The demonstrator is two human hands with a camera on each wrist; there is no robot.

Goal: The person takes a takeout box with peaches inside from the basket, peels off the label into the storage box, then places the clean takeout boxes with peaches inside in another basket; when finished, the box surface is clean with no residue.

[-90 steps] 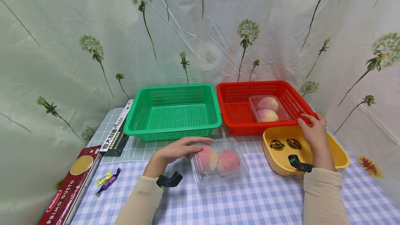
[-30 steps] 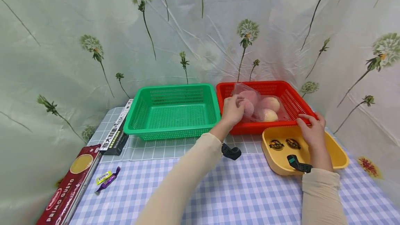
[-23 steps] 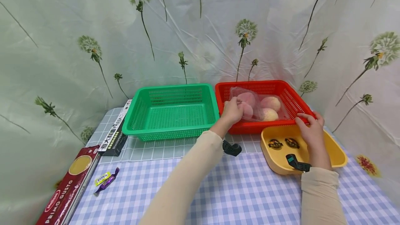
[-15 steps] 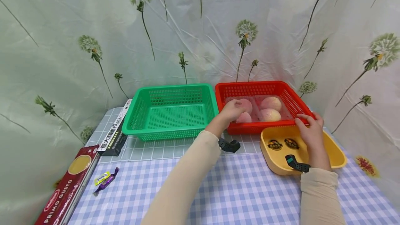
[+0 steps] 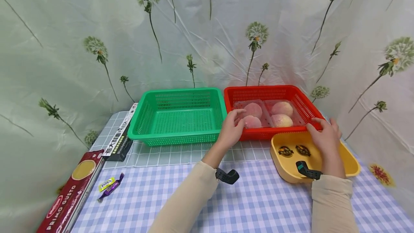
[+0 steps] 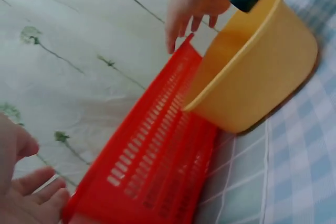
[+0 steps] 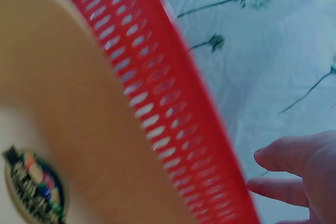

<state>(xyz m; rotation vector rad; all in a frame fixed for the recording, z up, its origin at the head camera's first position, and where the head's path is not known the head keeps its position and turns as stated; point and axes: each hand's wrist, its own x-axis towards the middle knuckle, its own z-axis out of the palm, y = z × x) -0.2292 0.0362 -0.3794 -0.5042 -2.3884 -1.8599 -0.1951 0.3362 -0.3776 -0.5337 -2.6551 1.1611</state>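
Two clear plastic boxes stand side by side in the red basket [image 5: 265, 133]. One box of two pink peaches [image 5: 253, 110] is on the left; the other, with two paler peaches [image 5: 282, 109], is on the right. My left hand [image 5: 231, 128] is over the basket's front left rim, fingers spread and holding nothing, close to the pink peaches. In the left wrist view its fingers appear beside the red rim. My right hand [image 5: 326, 136] is at the basket's front right corner, above the yellow tub [image 5: 284, 170]. Its fingers look loose beside the rim in the right wrist view; contact is unclear.
Left of the red basket stands a green basket [image 5: 184, 136]. A black-and-white pasta box [image 5: 121, 137], a dark red pasta pack [image 5: 72, 191] and two wrapped sweets [image 5: 111, 187] lie at the left. Behind hangs a floral curtain [image 5: 207, 28].
My left hand has carried the box of pink peaches from the table into the red basket, let it go and drawn back. My right hand's fingers have loosened at the basket corner.
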